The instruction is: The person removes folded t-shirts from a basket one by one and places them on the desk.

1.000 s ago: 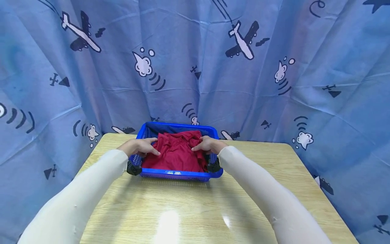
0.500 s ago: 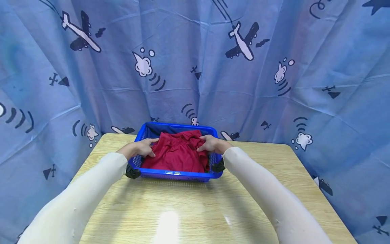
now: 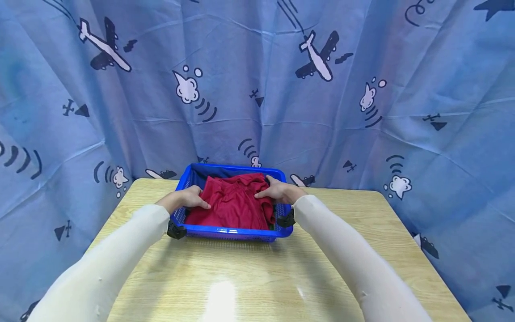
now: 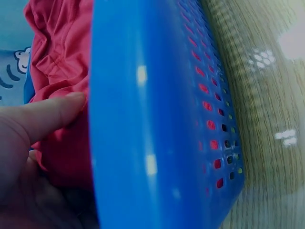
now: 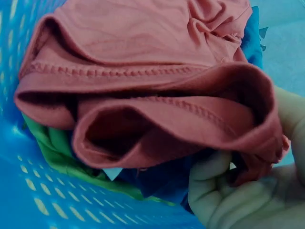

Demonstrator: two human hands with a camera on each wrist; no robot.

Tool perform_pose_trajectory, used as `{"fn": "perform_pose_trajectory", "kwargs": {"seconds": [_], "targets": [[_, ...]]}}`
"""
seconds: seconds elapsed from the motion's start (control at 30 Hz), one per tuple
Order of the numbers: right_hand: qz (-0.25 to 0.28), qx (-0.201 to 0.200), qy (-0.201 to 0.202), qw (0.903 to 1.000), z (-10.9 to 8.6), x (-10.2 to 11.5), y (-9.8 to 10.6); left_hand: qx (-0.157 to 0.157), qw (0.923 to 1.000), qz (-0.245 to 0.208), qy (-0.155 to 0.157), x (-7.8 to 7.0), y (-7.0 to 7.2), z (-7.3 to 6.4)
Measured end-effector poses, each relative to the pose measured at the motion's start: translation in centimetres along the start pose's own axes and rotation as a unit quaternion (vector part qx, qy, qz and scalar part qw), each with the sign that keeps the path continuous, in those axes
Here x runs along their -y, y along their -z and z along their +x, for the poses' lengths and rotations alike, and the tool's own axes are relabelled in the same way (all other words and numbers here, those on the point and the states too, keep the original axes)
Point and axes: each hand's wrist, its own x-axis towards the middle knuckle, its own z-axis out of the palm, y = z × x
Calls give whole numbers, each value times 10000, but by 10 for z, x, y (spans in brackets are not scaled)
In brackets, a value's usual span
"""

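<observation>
A red garment (image 3: 237, 203) with stitched hems lies bunched inside a blue plastic basket (image 3: 241, 232). At its left side my left hand (image 3: 191, 197) holds the cloth; in the left wrist view the thumb (image 4: 52, 114) presses on top, with the other fingers mostly hidden below. My right hand (image 3: 278, 190) grips the garment's right side. In the right wrist view, curled fingers (image 5: 214, 179) of that hand tuck under the open, layered hem (image 5: 176, 124). Beneath the red cloth show a green cloth (image 5: 55, 150) and a dark blue cloth (image 5: 162, 183).
The basket stands on a wood-grain table (image 3: 193, 277), near its back edge. A blue curtain (image 3: 225, 80) printed with airplanes hangs behind it. Perforated basket walls (image 4: 209, 109) rise around the clothes.
Both hands stay at the garment's sides. The right hand has shifted slightly right with that edge of the cloth, and the left thumb has changed position on the fabric. The head view has tilted slightly.
</observation>
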Motion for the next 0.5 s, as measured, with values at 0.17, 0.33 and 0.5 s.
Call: {"fn": "perform_pose_trajectory", "kwargs": {"seconds": [0.17,0.33,0.5], "targets": [[-368,160,84,9992,2,0,-1,-100,9998,136,-136,-2,0,0],[-880,142,278,9956,3,1,-3,-214,9986,201,-449,-2,3,1],[-1374,142,616,9885,4,2,-5,-106,9968,423,-669,-2,3,2]]}}
